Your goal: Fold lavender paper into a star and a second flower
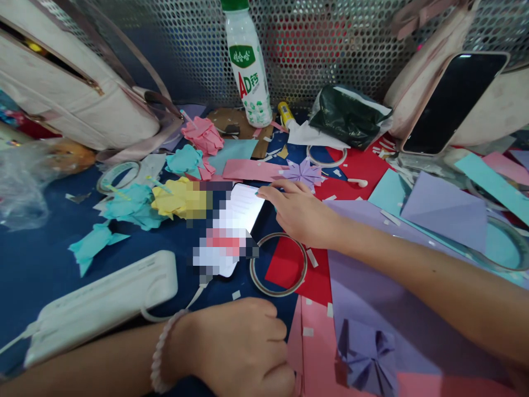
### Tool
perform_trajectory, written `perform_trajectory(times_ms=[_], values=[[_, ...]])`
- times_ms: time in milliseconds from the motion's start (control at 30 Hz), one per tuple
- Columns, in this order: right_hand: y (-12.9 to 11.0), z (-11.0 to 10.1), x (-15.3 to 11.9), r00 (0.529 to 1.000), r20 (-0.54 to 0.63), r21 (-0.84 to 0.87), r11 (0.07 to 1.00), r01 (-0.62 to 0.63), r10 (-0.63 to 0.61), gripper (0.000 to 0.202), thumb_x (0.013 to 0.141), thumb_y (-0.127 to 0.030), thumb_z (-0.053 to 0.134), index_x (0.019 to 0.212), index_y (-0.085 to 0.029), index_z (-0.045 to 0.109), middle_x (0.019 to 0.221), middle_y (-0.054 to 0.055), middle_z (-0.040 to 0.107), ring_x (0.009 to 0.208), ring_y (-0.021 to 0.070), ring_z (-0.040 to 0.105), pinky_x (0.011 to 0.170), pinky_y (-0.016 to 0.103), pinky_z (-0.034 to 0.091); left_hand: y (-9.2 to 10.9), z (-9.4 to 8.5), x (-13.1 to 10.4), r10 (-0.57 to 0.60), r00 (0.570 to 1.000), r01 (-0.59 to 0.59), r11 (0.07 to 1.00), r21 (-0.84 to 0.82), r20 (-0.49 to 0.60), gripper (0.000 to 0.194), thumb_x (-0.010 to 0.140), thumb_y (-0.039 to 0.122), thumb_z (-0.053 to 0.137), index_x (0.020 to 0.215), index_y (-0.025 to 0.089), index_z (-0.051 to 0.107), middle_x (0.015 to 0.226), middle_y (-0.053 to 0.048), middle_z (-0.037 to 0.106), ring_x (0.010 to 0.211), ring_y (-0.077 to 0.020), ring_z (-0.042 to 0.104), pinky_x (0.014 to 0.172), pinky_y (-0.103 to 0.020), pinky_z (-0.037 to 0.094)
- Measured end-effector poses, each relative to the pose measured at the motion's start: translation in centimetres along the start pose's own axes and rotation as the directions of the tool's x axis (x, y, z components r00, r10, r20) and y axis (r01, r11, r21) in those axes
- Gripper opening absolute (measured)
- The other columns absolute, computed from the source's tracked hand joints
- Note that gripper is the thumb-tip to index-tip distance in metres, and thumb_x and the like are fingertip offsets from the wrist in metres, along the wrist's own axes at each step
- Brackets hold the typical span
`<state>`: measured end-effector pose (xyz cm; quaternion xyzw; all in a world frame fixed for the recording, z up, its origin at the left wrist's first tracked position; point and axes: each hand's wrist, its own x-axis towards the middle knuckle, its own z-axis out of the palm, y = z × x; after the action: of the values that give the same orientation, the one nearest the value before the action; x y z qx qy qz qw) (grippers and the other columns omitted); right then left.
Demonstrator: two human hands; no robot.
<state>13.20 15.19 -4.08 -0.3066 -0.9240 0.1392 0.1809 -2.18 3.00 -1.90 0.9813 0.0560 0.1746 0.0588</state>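
Observation:
My right hand [308, 214] reaches over the middle of the blue surface, fingers stretched out and a fingertip at the upper right edge of a lit smartphone [243, 207]. Part of the phone is pixelated, and a white cable runs from its lower end. Just beyond that hand lies a purple folded paper flower [303, 173]. In front of me, my left hand [248, 344], with a beaded bracelet, is closed with curled fingers; whatever they may hold is hidden. A roll of tape [305, 270] lies between the hands, and a dark purple folded paper piece [372, 355] sits at the lower right.
Turquoise, yellow and pink folded paper pieces [134, 205] cluster at left, near a white power bank [111, 298]. A drink bottle [248, 71] stands at the back against perforated metal. Purple sheets [363, 259] and paper scraps spread right. A second phone [454, 105] leans on a bag.

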Motion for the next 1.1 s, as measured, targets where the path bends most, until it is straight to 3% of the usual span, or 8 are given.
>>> perform_trajectory(times_ms=[300,500,800,1000,1100], values=[[-0.34,-0.24,-0.04,0.999,-0.024,0.001,1.0,0.025,-0.025,0.047,0.082,0.002,0.034,0.127,-0.009,0.043,0.125,0.016,0.056,0.125,0.0255,0.039,0.098,0.042,0.034,-0.06,-0.08,0.11,0.002,1.0,-0.002,1.0,-0.008,0.005,0.037,0.076,0.027,0.066,0.048,0.02,0.042,0.04,0.004,0.038,0.039,-0.0118,0.032,0.04,-0.029,0.019],[-0.59,-0.18,-0.14,0.987,0.061,0.036,0.989,0.144,-0.146,0.048,0.084,0.001,0.035,0.13,-0.008,0.043,0.118,0.013,0.062,0.127,0.0246,0.038,0.096,0.04,0.034,-0.03,-0.04,0.16,-0.012,1.0,0.012,1.0,-0.014,-0.01,0.035,0.073,0.026,0.068,0.049,0.019,0.043,0.04,0.004,0.039,0.04,-0.0118,0.031,0.04,-0.029,0.02],[-0.17,-0.22,-0.13,1.0,0.004,-0.027,1.0,0.015,-0.015,0.046,0.08,0.003,0.036,0.123,-0.009,0.047,0.123,0.015,0.059,0.124,0.0258,0.041,0.097,0.041,0.032,-0.03,0.11,-0.15,0.006,1.0,-0.006,1.0,-0.025,0.014,0.035,0.074,0.026,0.067,0.05,0.02,0.043,0.041,0.005,0.039,0.04,-0.0119,0.033,0.04,-0.029,0.02],[-0.16,0.04,-0.21,1.0,-0.002,-0.044,0.999,0.017,-0.018,0.046,0.081,0.002,0.036,0.124,-0.009,0.047,0.122,0.017,0.06,0.124,0.0272,0.042,0.096,0.043,0.033,-0.1,0.12,-0.07,0.011,1.0,-0.01,0.999,-0.031,0.016,0.033,0.072,0.026,0.068,0.049,0.019,0.045,0.041,0.004,0.04,0.04,-0.0121,0.032,0.04,-0.03,0.019],[-0.8,-0.05,-0.28,0.996,0.035,-0.027,0.996,0.088,-0.087,0.047,0.082,0.002,0.035,0.127,-0.008,0.047,0.119,0.017,0.062,0.126,0.0273,0.04,0.097,0.043,0.032,-0.05,0.12,-0.09,0.008,1.0,-0.007,1.0,-0.026,0.011,0.032,0.073,0.026,0.067,0.051,0.02,0.045,0.041,0.004,0.04,0.04,-0.0125,0.031,0.04,-0.03,0.019]])
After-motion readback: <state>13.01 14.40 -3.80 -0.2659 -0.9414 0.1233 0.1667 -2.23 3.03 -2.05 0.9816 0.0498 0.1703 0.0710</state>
